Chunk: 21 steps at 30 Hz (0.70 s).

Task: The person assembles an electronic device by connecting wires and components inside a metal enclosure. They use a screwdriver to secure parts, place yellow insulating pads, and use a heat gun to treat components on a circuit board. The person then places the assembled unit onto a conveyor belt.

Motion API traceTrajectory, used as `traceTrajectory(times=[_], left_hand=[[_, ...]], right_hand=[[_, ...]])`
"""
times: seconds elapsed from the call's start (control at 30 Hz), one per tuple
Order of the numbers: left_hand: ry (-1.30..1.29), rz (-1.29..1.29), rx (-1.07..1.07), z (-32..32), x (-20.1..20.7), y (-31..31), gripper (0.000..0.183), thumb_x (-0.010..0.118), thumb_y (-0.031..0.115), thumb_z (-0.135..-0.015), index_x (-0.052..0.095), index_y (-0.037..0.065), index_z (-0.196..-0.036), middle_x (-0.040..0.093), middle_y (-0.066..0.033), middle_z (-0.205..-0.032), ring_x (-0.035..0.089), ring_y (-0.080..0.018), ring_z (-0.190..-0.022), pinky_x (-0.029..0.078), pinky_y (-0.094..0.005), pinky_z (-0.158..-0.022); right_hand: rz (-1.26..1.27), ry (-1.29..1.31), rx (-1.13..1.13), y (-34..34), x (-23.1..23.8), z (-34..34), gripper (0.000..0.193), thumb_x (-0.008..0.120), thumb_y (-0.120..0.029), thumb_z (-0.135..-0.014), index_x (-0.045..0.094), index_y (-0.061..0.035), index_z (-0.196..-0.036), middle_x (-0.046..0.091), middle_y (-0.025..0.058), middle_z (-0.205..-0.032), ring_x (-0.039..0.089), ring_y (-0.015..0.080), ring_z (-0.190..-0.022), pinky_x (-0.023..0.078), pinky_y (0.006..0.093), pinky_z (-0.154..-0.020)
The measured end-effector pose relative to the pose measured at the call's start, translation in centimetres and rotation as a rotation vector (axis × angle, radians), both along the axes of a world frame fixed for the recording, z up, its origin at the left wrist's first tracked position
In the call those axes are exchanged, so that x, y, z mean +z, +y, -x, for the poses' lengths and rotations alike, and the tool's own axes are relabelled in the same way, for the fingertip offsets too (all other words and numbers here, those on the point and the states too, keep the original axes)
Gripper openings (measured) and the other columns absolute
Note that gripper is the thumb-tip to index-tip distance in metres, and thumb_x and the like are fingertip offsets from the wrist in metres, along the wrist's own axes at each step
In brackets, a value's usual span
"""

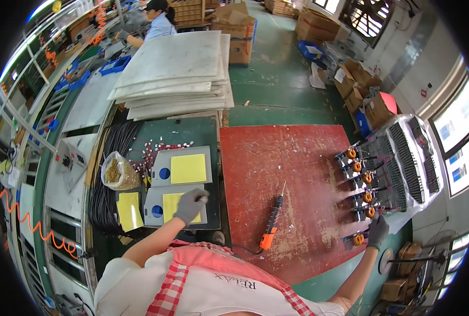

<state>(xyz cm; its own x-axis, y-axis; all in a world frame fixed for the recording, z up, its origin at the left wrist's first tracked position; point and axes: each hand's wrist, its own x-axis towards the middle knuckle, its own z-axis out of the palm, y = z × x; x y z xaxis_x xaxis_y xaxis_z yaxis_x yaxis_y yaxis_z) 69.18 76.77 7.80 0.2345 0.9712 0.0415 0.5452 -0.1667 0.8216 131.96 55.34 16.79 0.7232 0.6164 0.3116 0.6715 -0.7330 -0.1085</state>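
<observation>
My left hand (191, 206), in a grey glove, is over the lower of two grey panels (153, 197), each with a blue disc and a yellow sheet (188, 169). Its fingers are curled together at the sheet's right side; what they hold, if anything, is too small to make out. Far to the right, my gloved right hand (378, 231) reaches the near end of a row of circuit assemblies with orange coils (367, 197). Its fingertips are partly hidden there. An orange and black electric screwdriver (271, 227) lies between my hands on the red tabletop (255, 158).
Finned metal parts in plastic wrap (411, 163) stand behind the coils. A bag of brass-coloured pieces (120, 172), black cables (104, 197) and another yellow sheet (130, 211) are at left. White boards (171, 63) are stacked ahead; a co-worker (160, 23) is beyond.
</observation>
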Motion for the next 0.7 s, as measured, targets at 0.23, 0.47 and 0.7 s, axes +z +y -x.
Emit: traceTrajectory(times=[0.23,0.47,0.7], left_hand=[[-0.196,-0.601,-0.637,-10.2,12.7,-1.6,0.031,0.058,0.022,-0.087,0.058,0.009,-0.115,0.062,-0.0123,-0.101,0.055,-0.0305,-0.107,0.044,-0.0400,-0.094],[-0.014,-0.540,-0.514,-2.2,16.4,0.5,0.019,0.055,0.018,-0.087,0.056,0.007,-0.102,0.058,-0.0146,-0.092,0.056,-0.0345,-0.095,0.043,-0.0441,-0.087],[-0.913,-0.264,0.125,7.9,15.8,4.6,0.017,0.044,0.018,-0.098,0.049,0.001,-0.100,0.048,-0.0038,-0.070,0.045,-0.0118,-0.058,0.041,-0.0273,-0.057]], right_hand=[[-0.560,0.767,0.655,8.3,9.6,26.6,0.038,0.054,-0.028,-0.092,0.053,-0.0015,-0.066,0.057,0.0033,-0.055,0.047,0.0089,-0.044,0.036,0.0249,-0.043],[-0.755,1.096,0.996,16.2,10.6,43.6,0.040,0.059,-0.035,-0.088,0.060,0.0032,-0.100,0.064,0.0113,-0.090,0.059,0.0152,-0.075,0.047,0.0270,-0.066],[-0.270,1.252,1.240,22.0,-3.6,52.4,0.096,0.081,-0.044,-0.067,0.034,-0.0037,-0.140,0.049,0.0142,-0.128,0.050,0.0229,-0.116,0.042,0.0351,-0.097]])
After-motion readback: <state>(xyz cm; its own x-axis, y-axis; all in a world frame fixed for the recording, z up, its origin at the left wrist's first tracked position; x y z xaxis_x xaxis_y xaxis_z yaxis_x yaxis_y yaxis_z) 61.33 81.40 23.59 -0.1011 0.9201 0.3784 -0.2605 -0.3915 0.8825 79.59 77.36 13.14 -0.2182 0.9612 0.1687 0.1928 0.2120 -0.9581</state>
